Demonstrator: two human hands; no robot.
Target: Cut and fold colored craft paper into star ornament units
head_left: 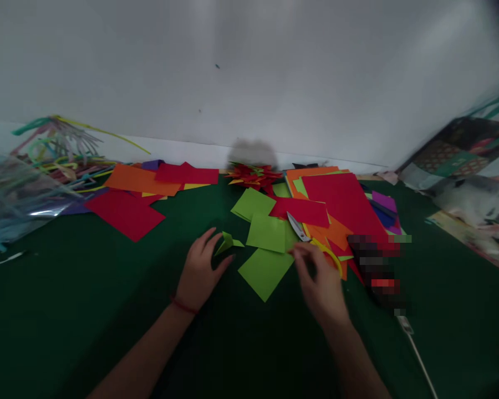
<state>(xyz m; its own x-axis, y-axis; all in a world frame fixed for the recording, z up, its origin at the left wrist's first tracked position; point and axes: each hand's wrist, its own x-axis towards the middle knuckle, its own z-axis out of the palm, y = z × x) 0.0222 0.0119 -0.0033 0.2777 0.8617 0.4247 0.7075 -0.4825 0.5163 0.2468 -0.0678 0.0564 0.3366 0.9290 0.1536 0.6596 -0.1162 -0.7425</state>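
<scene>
My left hand (199, 271) is open, its fingers and thumb spread apart around a small folded green paper piece (228, 243) that stands on the table by the fingertips. My right hand (322, 282) has its fingertips pinched at the right corner of a green paper square (266, 274), which lies nearest to me. Behind it are another green paper square (266, 233) and more green squares (255, 204). Scissors with yellow handles (330, 255) rest just beyond my right hand, partly hidden by it, blades pointing away.
A red and orange paper flower (253, 174) is by the wall. Red sheets (336, 194) are stacked at right, near a dark device (372, 271) with a white cable (419, 357). Left are red and orange papers (125, 213), pipe cleaners (62, 158) and a clear bag (20, 194).
</scene>
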